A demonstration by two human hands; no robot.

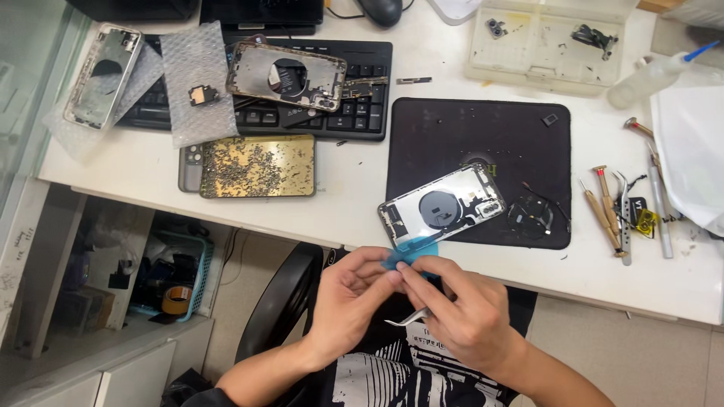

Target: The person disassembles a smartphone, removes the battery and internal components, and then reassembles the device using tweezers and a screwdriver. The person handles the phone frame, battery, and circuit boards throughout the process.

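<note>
Head view, looking down: left hand [348, 298] curled in, thumb and fingertips pinched narrow on a blue film [411, 252] just below the desk edge. Right hand [461, 309] meeting it fingertip to fingertip, also pinched on the film, with tweezers [409, 318] tucked under the palm, tips poking out to the left. Both hands close together over the lap, touching at the film.

Just above the hands, an open phone shell [441, 205] lying tilted, half on the black mat [483, 136], lower corner hanging past the mat's front edge; film's upper end touching or overlapping that corner, hard to tell which. Small loose cable part [532, 215] on the mat just right of the shell.

Further back: a second shell [286, 75] resting on the keyboard [354, 113], a third shell [102, 75] far left on bubble wrap [197, 90]. Gold plate [256, 167] strewn with screws in front of the keyboard. Screwdrivers [603, 203] lined up right of the mat, clear parts tray [543, 71] behind it
</note>
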